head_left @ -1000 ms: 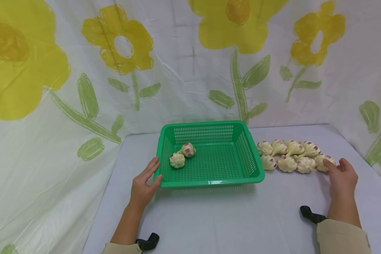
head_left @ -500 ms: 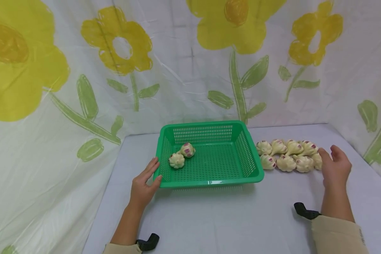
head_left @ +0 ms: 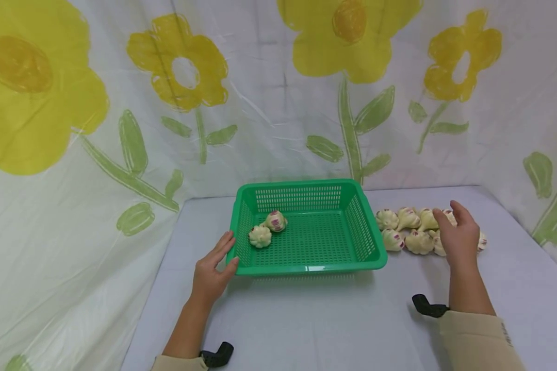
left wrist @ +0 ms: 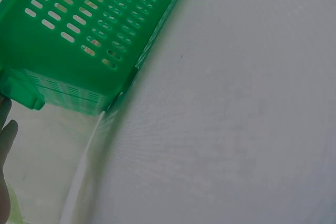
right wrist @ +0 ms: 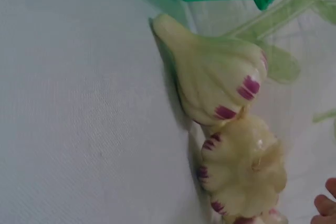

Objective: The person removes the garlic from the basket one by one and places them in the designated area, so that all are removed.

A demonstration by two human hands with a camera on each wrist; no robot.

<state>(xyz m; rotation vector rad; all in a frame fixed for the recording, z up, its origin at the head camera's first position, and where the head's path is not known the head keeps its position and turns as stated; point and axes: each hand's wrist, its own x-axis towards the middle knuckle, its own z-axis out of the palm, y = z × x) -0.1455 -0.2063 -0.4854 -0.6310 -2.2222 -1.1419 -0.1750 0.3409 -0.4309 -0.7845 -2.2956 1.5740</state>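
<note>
My left hand (head_left: 210, 272) rests on the left side of a green plastic basket (head_left: 306, 270), its fingers fairly straight along the rim. Inside that basket, toward the left, lie two garlic bulbs, a pale one (head_left: 260, 237) and a purple-streaked one (head_left: 276, 221). To the basket's right, more garlic bulbs (head_left: 419, 242) lie in two rows. Over the right part of these rows my right hand (head_left: 461, 241) hovers with thumb and fingers apart, holding nothing and hiding some bulbs. In the right wrist view, one bulb (right wrist: 215, 77) points its stem toward the basket.
A white cloth covers the table (head_left: 315, 319). Behind it hangs a white curtain (head_left: 264, 149) printed with yellow flowers. Black wrist mounts (head_left: 217, 355) stick out beside both forearms.
My right hand has moved left from the right end of the garlic rows, and the rightmost bulb shows again beside it. The left hand and basket stay put.
</note>
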